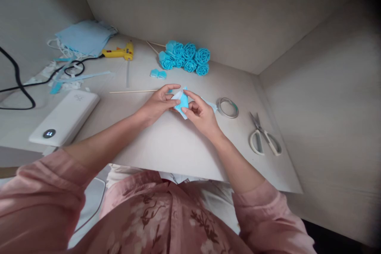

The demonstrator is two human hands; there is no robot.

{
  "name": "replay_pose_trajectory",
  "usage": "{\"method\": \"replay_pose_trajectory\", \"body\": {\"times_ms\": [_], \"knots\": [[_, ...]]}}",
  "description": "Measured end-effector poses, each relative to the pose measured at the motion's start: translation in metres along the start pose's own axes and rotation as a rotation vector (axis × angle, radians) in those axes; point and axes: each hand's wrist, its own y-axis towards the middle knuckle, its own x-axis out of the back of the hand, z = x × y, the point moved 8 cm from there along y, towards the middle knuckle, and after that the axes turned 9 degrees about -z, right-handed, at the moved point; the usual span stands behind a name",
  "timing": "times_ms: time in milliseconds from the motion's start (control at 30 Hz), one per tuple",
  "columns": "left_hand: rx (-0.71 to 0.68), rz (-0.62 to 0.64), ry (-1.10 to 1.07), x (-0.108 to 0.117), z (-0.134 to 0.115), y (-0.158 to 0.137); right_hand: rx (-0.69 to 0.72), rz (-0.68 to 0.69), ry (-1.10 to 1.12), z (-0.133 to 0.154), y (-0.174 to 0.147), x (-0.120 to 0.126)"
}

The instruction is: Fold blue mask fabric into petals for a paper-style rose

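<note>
Between my hands is a small folded piece of blue and white mask fabric (183,104), held over the middle of the table. My left hand (160,102) pinches its left side with the thumb in front. My right hand (202,113) grips its right side between thumb and fingers. A thin wooden stick (133,91) lies on the table and passes behind my left hand. Just beyond sit cut blue petal pieces (158,74). Part of another pale blue piece (212,105) shows behind my right hand.
Blue fabric roses (189,51) on sticks lie at the back. A yellow glue gun (119,52) and stacked face masks (85,36) are back left, near a black cable (44,83). A white power bank (67,117) lies left. A tape roll (228,107) and scissors (262,131) lie right.
</note>
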Motion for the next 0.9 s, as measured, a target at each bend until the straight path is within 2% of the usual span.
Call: {"method": "replay_pose_trajectory", "body": {"times_ms": [233, 433, 700, 900], "knots": [[-0.021, 0.034, -0.017, -0.001, -0.002, 0.000, -0.062, -0.052, 0.021, -0.010, 0.003, 0.002], [-0.032, 0.042, -0.011, -0.002, -0.003, 0.000, -0.043, -0.077, -0.003, -0.011, 0.004, 0.004], [-0.022, -0.033, -0.039, 0.001, -0.007, -0.002, 0.047, -0.056, -0.028, -0.003, 0.003, 0.003], [-0.011, -0.123, -0.043, 0.012, -0.005, 0.001, 0.028, 0.005, -0.030, -0.005, 0.001, 0.001]]}}
